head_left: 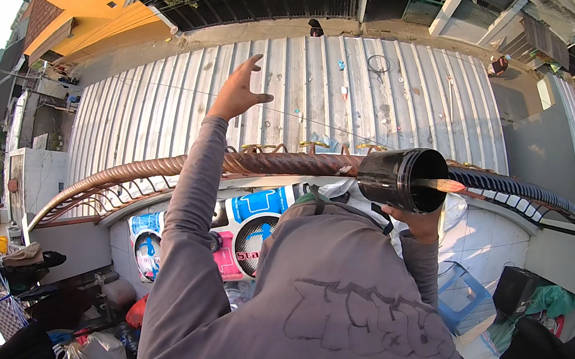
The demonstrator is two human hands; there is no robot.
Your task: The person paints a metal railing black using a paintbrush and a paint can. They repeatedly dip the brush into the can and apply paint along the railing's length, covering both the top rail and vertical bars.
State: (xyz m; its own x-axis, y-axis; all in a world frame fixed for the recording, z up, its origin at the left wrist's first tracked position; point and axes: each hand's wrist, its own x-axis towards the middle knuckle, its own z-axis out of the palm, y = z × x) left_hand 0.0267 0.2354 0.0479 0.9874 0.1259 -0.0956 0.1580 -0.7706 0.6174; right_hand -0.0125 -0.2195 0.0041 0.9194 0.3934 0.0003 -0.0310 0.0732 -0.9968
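Left hand [238, 97] reaches toward the upper middle of the frame, fingers loosely spread with nothing between them. Right of centre, the right hand [418, 222] cups the black can [387, 182] from below, most of its fingers hidden. A slim handle [440, 185] leans from the can's mouth, which faces the frame's right. Good practice would be keeping the can upright, clear of the twisted brown railing [281, 163], and steadying the handle so that it cannot slide out.

The grey shirt [268, 295] has 2 long sleeves [190, 202] and dark scrawled lettering [369, 317].
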